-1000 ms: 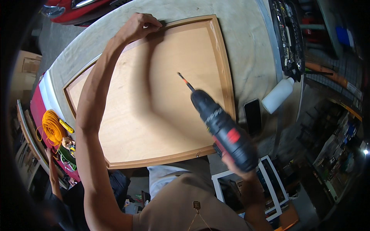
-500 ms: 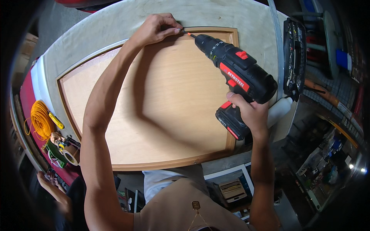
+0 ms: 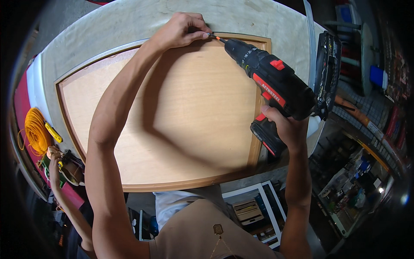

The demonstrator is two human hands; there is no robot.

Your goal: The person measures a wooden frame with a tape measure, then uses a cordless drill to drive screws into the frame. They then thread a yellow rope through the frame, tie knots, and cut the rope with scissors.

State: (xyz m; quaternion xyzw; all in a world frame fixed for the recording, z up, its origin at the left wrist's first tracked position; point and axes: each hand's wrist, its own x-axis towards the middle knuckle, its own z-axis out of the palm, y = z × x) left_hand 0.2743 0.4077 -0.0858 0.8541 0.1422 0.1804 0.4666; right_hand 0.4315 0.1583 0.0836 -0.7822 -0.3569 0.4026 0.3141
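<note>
Far left of our grip, a coil of orange rope (image 3: pixel 38 131) lies with a yellow cutter (image 3: pixel 53 132) just beside it, and below them a co-worker's arm (image 3: pixel 71 211) reaches up among small, jumbled things. Nearer, the panel (image 3: pixel 189 112) shows its left rim, well apart from both our hands; its bare wooden face gives us open room from there to the near rim, on our own side. Beyond the far rim, past our left hand (image 3: pixel 183 32), a strip of pale, stained table (image 3: pixel 129 21) shows. At that far rim our thumb and finger pinch a small piece (image 3: pixel 209 35), too small for us to name. The bit (image 3: pixel 220 39) slants up to it from the right; we cannot tell whether they touch. Below the drill (image 3: pixel 276 82), past the near rim, we see a white frame (image 3: pixel 263 211) and a crate (image 3: pixel 248 211). The drill spans the panel's right rim, our right hand (image 3: pixel 286 125) wrapped round its handle. Right of that grip, a white bottle (image 3: pixel 314 125) shows partly, near a black case (image 3: pixel 326 73). Farther right, the dim room is crowded, with a blue box (image 3: pixel 378 77) among the clutter.
</note>
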